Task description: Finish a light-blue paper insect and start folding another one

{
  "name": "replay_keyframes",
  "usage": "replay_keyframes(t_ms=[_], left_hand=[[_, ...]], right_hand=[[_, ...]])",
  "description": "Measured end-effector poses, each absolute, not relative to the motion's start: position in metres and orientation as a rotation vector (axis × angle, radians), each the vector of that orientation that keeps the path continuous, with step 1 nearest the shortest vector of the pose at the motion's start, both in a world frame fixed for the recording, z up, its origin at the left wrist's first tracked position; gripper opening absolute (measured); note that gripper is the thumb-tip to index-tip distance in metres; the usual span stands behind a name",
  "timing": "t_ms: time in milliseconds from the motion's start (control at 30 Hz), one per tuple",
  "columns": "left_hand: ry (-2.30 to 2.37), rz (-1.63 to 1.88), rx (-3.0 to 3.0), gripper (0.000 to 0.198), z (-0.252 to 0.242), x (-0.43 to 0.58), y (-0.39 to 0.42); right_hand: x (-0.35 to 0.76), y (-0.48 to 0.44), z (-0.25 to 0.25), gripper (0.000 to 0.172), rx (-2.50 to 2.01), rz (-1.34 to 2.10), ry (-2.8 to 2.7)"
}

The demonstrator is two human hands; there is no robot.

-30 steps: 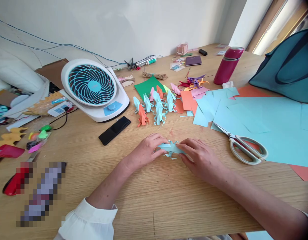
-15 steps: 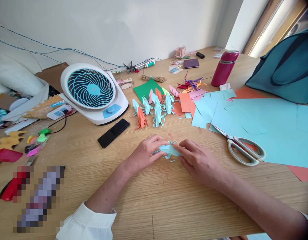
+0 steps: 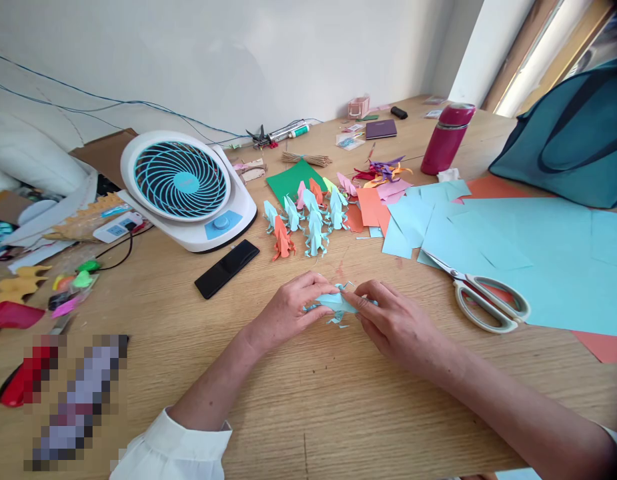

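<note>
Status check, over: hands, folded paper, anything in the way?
Left hand, right hand: both holding blue folded paper. No obstruction seen; scissors off right, untouched.

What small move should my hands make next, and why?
Probably press the right end of the blue folded paper with your right hand: its fingers are on that end, and your left hand holds the other.
</note>
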State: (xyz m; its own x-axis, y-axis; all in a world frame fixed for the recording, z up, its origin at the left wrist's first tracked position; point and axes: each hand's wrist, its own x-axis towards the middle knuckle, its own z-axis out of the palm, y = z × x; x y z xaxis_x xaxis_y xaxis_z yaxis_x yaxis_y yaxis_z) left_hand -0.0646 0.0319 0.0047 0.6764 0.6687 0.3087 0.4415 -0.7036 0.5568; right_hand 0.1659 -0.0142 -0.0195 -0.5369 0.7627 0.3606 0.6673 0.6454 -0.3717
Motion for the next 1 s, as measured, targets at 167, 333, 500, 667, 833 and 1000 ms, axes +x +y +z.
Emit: replay_keyframes(t_ms=[167,333,500,667,833,1000], left_hand=[[0.887,0.718,2.406,0.029,0.0051,-0.0639,0.0317],[0.889,0.700,2.351,0.029,0.0062,-0.0629,0.0303],[0.909,0.732,2.347,0.028,0.0062,-0.0624,0.0296],[0.896,0.770,2.425,0.027,0.0071,-0.0618,0.0302],[0.881,0.757,2.452,0.027,0.0078,-0.0600,0.0272],[0.881,0.767,2.462,0.028,0.0086,-0.0568,0.0229]], right_hand=[[0.1664,-0.0148,-0.0198,0.029,-1.112,0.278,-2.292],[0.1651,-0.0144,-0.0211,0.031,-1.108,0.285,-2.271],[0.1636,-0.0152,-0.0206,0.034,-1.077,0.471,-2.167],[0.1632,-0.0150,-0.0181,0.031,-1.058,0.587,-2.089],[0.1617,-0.0165,-0.0160,0.023,-1.108,0.601,-2.011],[0.1585,-0.0184,-0.0174,0.022,-1.178,0.519,-1.991]])
